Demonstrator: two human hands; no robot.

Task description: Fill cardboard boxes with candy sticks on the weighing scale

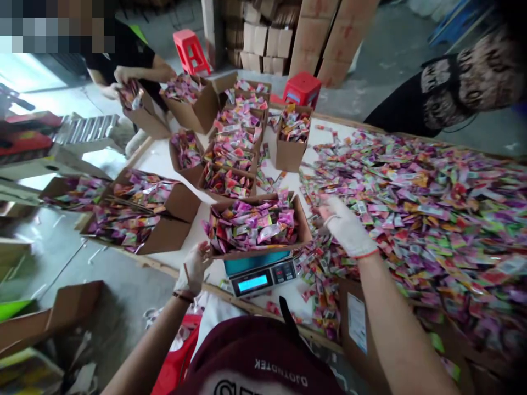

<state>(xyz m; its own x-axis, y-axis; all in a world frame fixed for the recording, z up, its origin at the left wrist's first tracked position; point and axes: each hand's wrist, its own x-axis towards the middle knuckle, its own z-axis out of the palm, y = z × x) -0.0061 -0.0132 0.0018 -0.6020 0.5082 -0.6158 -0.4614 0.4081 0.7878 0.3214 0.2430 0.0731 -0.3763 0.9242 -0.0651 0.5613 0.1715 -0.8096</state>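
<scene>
A carton of candy packets (255, 227), heaped with small pink and purple sachets, sits on a digital scale (257, 281) with a lit display. My left hand (192, 270), in a white fingerless glove, is beside the carton's front left corner, its fingers apart; whether they touch the cardboard I cannot tell. To the right of the carton, my right hand (343, 224), gloved the same way, reaches over the edge of the loose packets (395, 203). Its fingers are stretched out, with nothing visible in them.
Several filled cartons (290, 156) stand at the table's back and left. A person (135, 66) holds a tilted carton at the far left; another person's dark sleeve (403, 104) is at far right. Red stools (302, 90) and stacked boxes (315, 38) are behind.
</scene>
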